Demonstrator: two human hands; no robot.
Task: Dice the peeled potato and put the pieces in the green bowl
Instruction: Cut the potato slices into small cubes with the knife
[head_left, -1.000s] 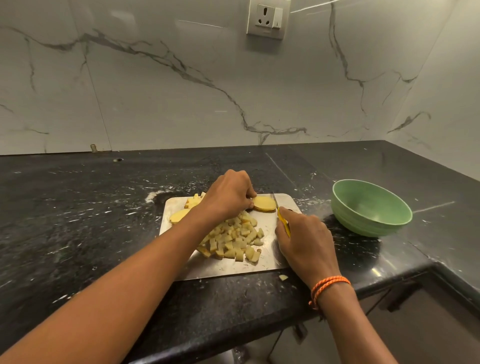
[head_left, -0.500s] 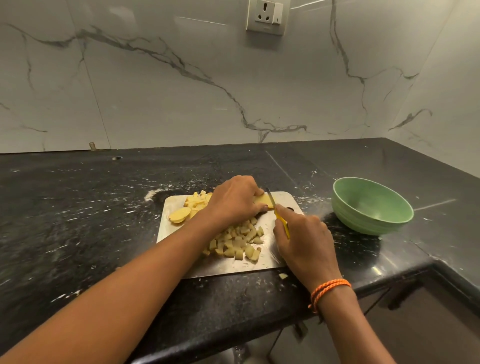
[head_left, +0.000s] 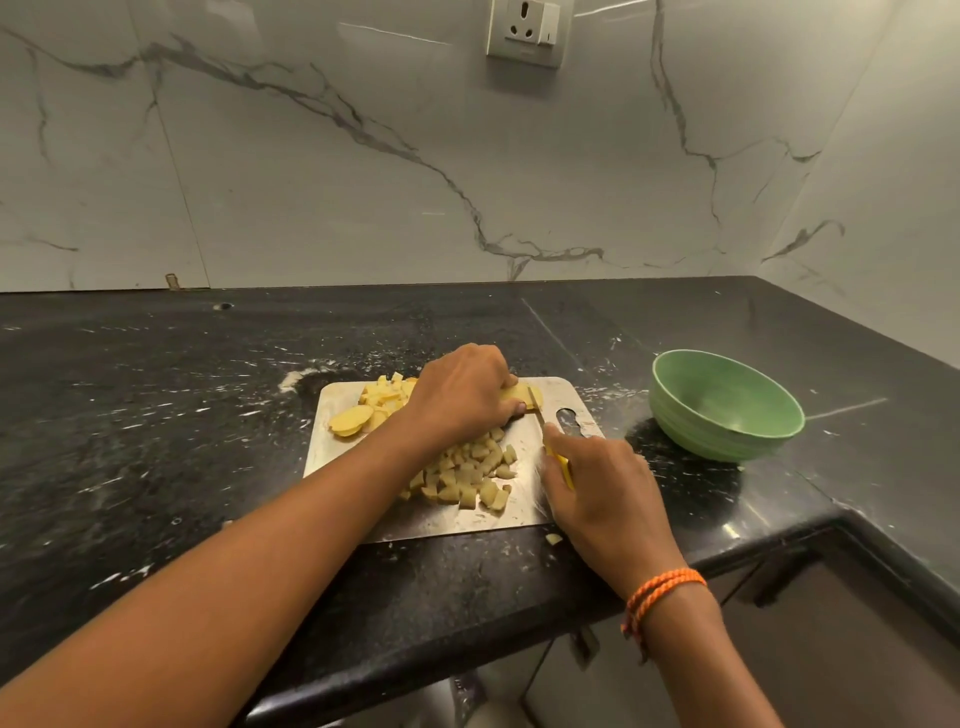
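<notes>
Head view: left hand (head_left: 462, 395) curls over a potato slice (head_left: 523, 397); right hand (head_left: 597, 486) grips the knife (head_left: 558, 457) (yellow handle); no writing readable.

black counter (head_left: 208, 467), steel board (head_left: 467, 522), green bowl (head_left: 724, 410), maybe potato scrap (head_left: 554, 539)

One steel cutting board (head_left: 524, 512), one green bowl (head_left: 727, 415), one knife (head_left: 537, 410), two hands. One potato piece under the left fingers (head_left: 511, 408); the many small potato cubes (head_left: 467, 478) cannot be counted exactly.
</notes>
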